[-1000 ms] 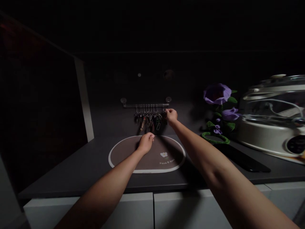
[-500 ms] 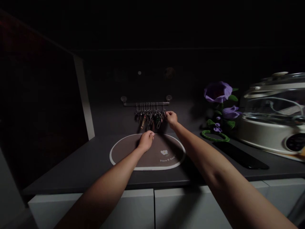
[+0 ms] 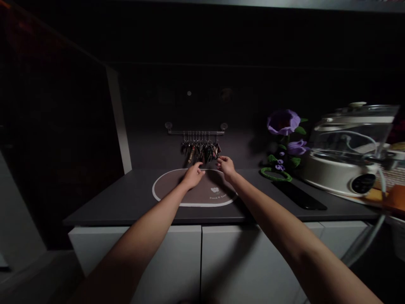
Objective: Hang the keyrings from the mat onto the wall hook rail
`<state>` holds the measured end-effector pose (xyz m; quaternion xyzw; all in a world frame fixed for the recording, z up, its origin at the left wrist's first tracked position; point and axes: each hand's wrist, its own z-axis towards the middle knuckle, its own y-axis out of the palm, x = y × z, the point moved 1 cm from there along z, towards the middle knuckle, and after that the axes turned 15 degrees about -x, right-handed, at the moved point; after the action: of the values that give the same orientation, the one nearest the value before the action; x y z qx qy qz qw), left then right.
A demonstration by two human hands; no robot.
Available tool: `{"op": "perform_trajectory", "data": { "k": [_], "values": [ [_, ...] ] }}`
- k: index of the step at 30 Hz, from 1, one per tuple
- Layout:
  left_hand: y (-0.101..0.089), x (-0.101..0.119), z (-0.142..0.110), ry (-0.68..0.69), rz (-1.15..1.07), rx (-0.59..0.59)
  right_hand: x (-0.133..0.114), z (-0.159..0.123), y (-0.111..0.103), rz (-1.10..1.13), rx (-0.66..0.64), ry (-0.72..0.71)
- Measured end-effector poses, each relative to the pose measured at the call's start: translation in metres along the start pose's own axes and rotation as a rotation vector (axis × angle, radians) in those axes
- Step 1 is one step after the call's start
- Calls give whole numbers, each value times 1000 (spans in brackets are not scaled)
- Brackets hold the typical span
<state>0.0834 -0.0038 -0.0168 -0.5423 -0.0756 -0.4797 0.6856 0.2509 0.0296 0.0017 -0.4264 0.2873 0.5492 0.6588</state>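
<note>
Several bunches of keys with key rings and tags [image 3: 201,151] hang in a row from hooks on a clear rail [image 3: 196,132] on the dark wall. Just under the right end of the row is my right hand [image 3: 226,166], its fingers loosely bent and apart, with nothing visible in them. My left hand [image 3: 193,175] hovers over the brown oval mat [image 3: 171,185], below the middle of the keys. Its thumb and fingers are spread, and nothing shows between them. Whether my right fingertips touch the lowest key tags is too dark to tell.
Purple knitted flowers [image 3: 284,122] with a green ring base stand at the right. In front of them lies a flat black slab [image 3: 299,195]. A cream appliance with a clear cover [image 3: 332,171] stands farther right. White cabinet fronts [image 3: 164,261] are below the counter.
My right hand has dropped from the rightmost keys and its pinch has loosened. My left hand has opened its fingers. The view has shifted and takes in more at the right.
</note>
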Motion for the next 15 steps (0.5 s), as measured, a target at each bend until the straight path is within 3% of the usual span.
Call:
{"op": "perform_trajectory", "data": {
  "k": [3, 8, 11, 15],
  "values": [
    [-11, 17, -6, -9, -77, -40, -16, -29, 9, 136, -57, 89],
    [-36, 38, -33, 134, -113, -50, -39, -71, 16, 92, -291, -26],
    [-42, 35, -59, 183, -180, -82, -44, -90, 16, 17, -387, -97],
    [-39, 22, -86, 193, -264, -112, -48, -106, 18, -58, -389, -180]
  ]
}}
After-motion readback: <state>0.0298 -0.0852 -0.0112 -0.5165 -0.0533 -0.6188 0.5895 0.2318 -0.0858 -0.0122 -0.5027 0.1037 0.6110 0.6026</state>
